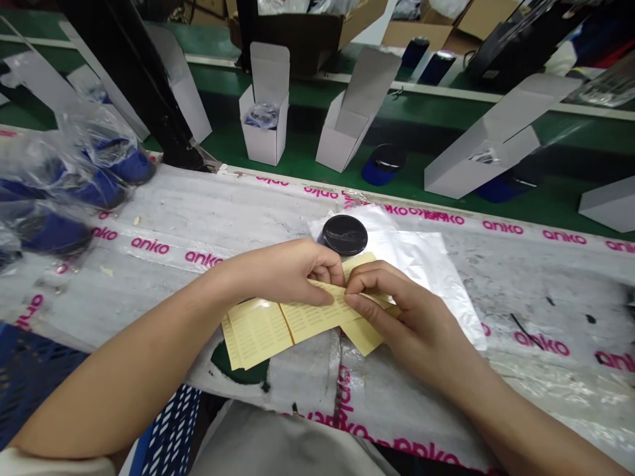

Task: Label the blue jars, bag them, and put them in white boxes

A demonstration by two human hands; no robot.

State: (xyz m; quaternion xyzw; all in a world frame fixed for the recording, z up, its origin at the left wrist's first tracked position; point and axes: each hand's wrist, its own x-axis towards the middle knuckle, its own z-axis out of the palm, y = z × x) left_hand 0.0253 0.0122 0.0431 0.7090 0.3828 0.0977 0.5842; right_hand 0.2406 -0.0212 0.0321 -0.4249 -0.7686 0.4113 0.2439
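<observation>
A yellow label sheet [258, 332] is pinched at a fold between the left hand [280, 274] and the right hand [414, 324], their fingertips close together. Just beyond, a black-lidded jar [344, 235] is set on a clear plastic bag [436, 277]. 3 white cartons [262, 142] are stood farther off on a green bench [307, 142].

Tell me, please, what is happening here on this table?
A person holds a strip of yellow printed labels between the left hand and the right hand, with the fingers of both pinching it. Beside the hands, a round black-lidded container sits on a clear plastic bag, on a table covered with pink-printed anko plastic. Behind, open white cardboard boxes stand on a green conveyor belt.
</observation>
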